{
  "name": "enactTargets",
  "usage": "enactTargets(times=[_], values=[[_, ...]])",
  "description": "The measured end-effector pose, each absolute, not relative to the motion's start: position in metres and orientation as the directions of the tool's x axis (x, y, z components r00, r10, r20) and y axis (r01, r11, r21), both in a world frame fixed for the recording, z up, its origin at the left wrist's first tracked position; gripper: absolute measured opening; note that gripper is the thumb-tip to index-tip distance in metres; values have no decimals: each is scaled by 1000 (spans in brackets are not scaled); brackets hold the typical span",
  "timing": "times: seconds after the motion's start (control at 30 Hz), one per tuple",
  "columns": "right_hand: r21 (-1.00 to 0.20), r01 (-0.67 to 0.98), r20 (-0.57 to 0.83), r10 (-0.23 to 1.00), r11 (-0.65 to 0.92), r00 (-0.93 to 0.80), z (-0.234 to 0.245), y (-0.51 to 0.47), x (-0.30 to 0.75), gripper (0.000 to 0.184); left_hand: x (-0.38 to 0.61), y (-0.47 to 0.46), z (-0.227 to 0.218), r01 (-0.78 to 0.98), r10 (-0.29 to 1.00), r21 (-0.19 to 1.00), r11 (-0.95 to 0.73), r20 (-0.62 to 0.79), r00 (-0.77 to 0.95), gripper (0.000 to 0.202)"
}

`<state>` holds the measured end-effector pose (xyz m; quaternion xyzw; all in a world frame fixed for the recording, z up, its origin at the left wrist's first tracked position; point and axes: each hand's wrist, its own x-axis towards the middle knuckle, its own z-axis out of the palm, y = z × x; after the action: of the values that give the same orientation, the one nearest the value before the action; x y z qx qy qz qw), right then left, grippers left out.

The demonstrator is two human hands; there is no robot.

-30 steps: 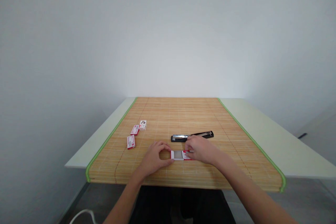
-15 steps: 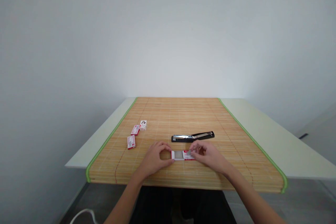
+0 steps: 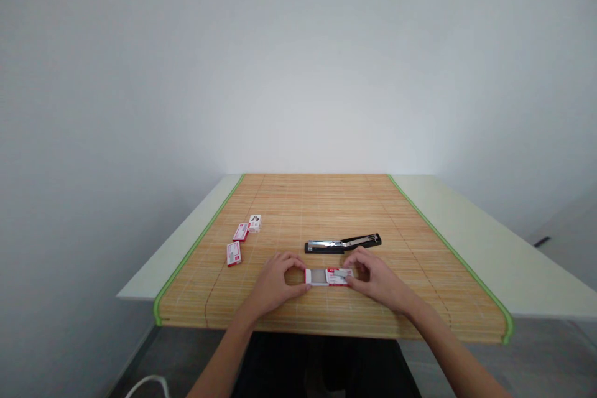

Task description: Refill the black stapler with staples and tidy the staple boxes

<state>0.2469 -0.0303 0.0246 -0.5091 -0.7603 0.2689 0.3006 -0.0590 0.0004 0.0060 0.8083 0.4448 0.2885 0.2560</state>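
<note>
A small red-and-white staple box [image 3: 326, 277] lies slid open on the bamboo mat [image 3: 420, 298], its grey tray showing on the left. My left hand [image 3: 275, 283] pinches the tray's left end between thumb and fingers. At the box's right end my right hand [image 3: 380, 277] grips the sleeve. Just beyond them a black stapler [image 3: 342, 243] lies opened out flat, its metal rail showing.
Three more small red-and-white staple boxes [image 3: 233, 253] [image 3: 240, 231] [image 3: 254, 222] lie on the mat at the left. The mat covers a white table [image 3: 489, 242] that stands against a plain white wall. A white cable [image 3: 144, 382] shows on the floor at lower left.
My right hand has drawn back to the right, from over the box's right half to its right end. The left hand has kept its hold on the tray.
</note>
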Motion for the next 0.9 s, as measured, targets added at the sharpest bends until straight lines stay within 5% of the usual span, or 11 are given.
enactTargets(times=[0.23,0.4,0.7,0.9], values=[[-714,611,174,932,341,-317,27,-27,246,12,-60,2,7,529,867,712,-462,235,440,44],[-691,621,200,923,370,-328,30,-28,247,12,-57,20,-1,500,915,774,-387,258,309,33],[-607,643,367,882,467,-295,43,16,215,12,-35,59,-8,575,876,664,-479,320,360,34],[-528,692,347,869,492,-352,38,53,202,7,-35,63,-11,581,873,654,-485,315,373,30]])
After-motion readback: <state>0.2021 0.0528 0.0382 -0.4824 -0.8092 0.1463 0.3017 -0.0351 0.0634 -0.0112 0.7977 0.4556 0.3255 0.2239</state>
